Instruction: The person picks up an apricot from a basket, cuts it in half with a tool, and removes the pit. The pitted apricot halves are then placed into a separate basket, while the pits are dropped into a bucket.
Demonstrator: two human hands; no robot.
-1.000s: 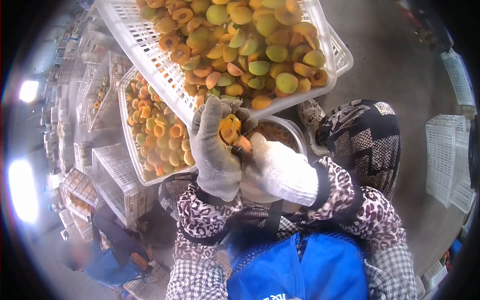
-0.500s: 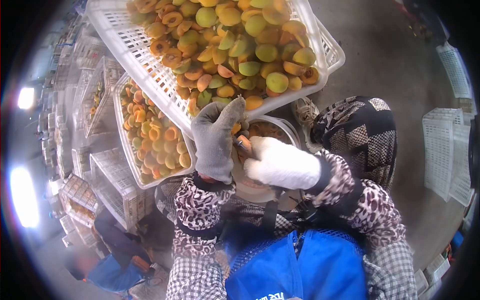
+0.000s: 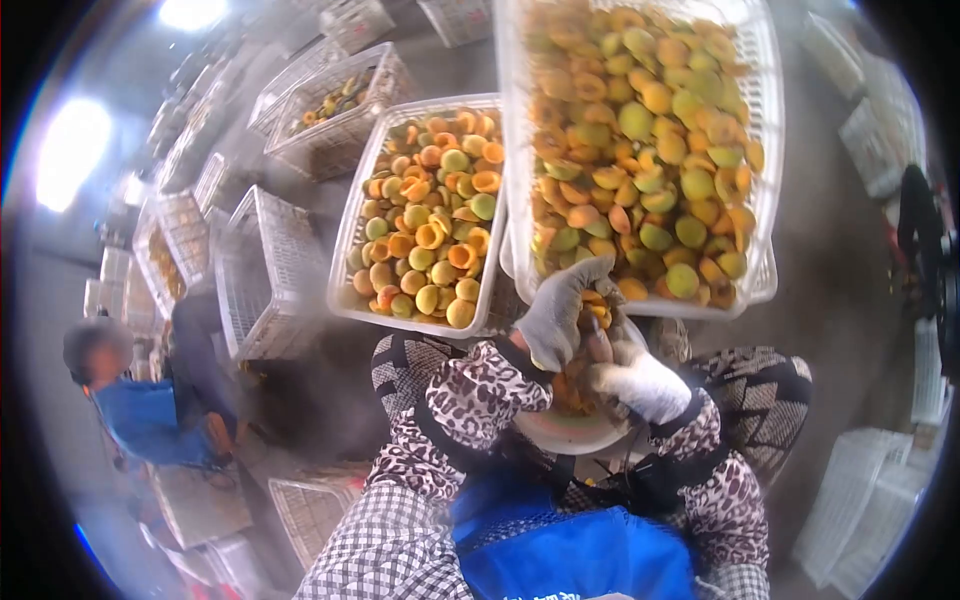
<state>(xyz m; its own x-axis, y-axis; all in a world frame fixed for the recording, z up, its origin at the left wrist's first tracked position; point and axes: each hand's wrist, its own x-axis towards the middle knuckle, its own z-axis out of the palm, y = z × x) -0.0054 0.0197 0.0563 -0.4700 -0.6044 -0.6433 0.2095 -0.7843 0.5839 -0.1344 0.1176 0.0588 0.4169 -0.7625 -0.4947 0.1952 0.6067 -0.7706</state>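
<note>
My left hand (image 3: pixel 562 318), in a grey glove, is closed around an orange apricot piece (image 3: pixel 597 308) at the near edge of the large crate. Close beside it, my right hand (image 3: pixel 645 385), in a white glove, grips a small tool (image 3: pixel 598 342) whose tip meets the fruit. Both hands are above a white bucket (image 3: pixel 575 437) holding orange bits. Beyond them stands the large white crate (image 3: pixel 773 180) full of halved green and orange apricots. A second, smaller crate (image 3: pixel 342 268) of apricot halves sits to its left.
Further crates (image 3: pixel 268 270) stand at the left, one with fruit at the upper left. A seated person in blue (image 3: pixel 150 415) is at the lower left. More white crates (image 3: pixel 860 500) stand on the right. My knees flank the bucket.
The view has turned, so the crates appear shifted right and the second crate and seated person show more fully. Both hands remain together at the fruit.
</note>
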